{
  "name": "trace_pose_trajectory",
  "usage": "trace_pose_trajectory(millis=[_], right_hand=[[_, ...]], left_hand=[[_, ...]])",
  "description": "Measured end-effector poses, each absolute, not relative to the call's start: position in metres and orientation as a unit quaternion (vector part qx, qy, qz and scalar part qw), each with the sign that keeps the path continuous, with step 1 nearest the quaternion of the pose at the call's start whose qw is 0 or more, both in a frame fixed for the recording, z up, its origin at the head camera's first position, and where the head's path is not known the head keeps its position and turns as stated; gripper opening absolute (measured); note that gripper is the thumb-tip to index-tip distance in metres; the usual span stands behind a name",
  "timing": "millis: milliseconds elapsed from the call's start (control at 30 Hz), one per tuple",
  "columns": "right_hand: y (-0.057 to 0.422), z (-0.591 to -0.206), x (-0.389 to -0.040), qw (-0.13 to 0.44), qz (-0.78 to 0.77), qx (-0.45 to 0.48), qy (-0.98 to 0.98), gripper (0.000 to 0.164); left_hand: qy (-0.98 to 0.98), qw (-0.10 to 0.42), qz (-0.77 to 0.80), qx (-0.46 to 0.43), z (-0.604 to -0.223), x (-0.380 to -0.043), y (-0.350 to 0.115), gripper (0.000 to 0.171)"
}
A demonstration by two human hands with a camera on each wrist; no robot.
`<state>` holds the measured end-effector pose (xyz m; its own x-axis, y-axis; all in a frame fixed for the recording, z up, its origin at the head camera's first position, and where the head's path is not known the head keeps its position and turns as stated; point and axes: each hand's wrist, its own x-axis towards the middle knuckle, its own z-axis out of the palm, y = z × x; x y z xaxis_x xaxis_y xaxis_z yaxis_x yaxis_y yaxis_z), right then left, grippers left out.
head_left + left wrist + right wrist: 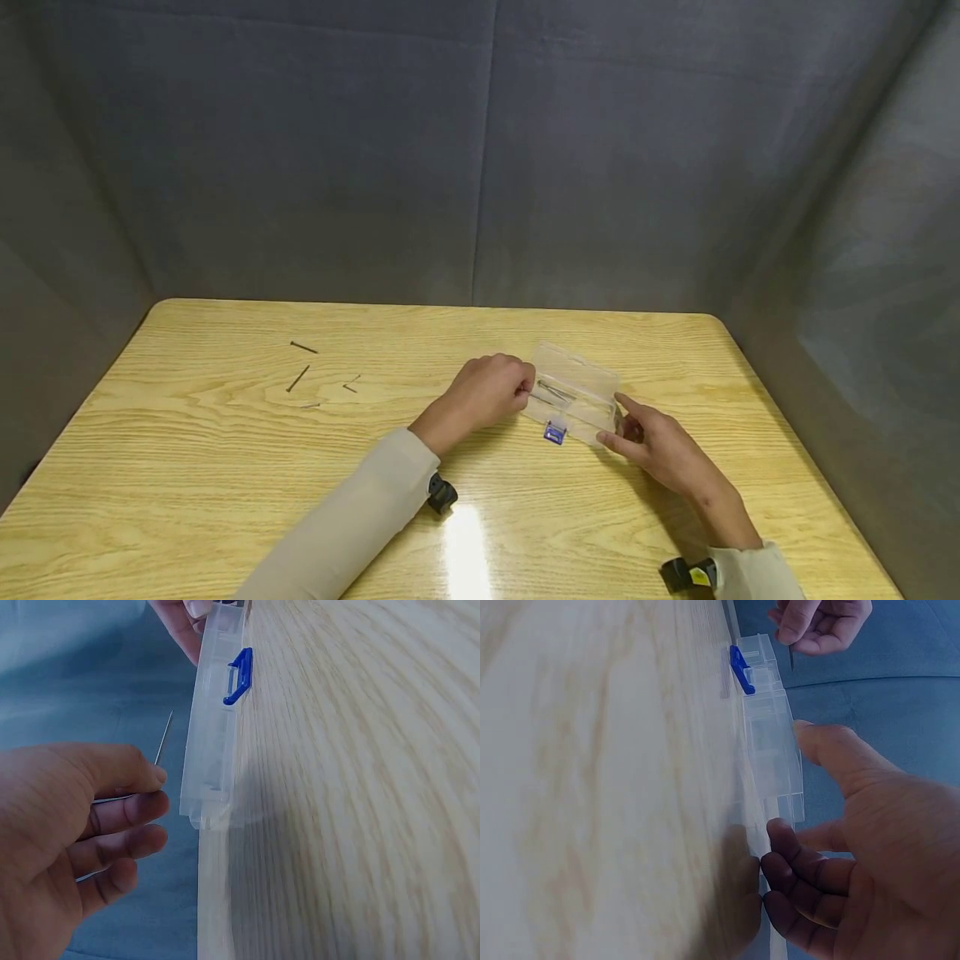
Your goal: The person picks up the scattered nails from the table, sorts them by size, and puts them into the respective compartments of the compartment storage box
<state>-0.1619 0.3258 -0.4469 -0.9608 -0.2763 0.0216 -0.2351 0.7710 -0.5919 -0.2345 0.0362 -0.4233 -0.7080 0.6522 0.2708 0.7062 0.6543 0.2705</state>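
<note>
A clear plastic box lies on the table with its lid raised at the back and a blue latch at the front. Several thin metal nails rest in its left part. Above the box's left end, my left hand pinches a thin nail between thumb and forefinger, its pointed end sticking out. At the other end, my right hand holds the box, thumb at the front corner and forefinger at the back. In the right wrist view its other fingers curl beside the box end.
Left of the box, two dark nails lie apart on the wooden table. Smaller thin pieces lie near them, too small to tell apart. Grey cloth hangs behind the table and at both sides.
</note>
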Motion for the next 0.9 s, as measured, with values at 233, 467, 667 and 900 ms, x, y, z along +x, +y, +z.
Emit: trace_pose_trajectory(millis=[233,467,667,900], right_hand=[[0.325,-0.448,-0.163,0.033,-0.312,-0.140,0.939,0.080],[0.325,-0.447,-0.162,0.038,-0.313,-0.139,0.939,0.082],[0.326,-0.447,-0.163,0.041,-0.312,-0.136,0.940,0.084],[0.325,-0.446,-0.162,0.039,-0.313,-0.137,0.939,0.083]], left_hand=[[-0.915,0.037,-0.174,-0.361,-0.423,-0.233,0.038,0.023],[-0.918,0.042,-0.165,-0.359,-0.424,-0.231,0.028,0.017],[-0.918,0.050,-0.158,-0.361,-0.423,-0.226,0.017,0.014],[-0.926,0.031,-0.144,-0.347,-0.422,-0.224,0.005,0.010]])
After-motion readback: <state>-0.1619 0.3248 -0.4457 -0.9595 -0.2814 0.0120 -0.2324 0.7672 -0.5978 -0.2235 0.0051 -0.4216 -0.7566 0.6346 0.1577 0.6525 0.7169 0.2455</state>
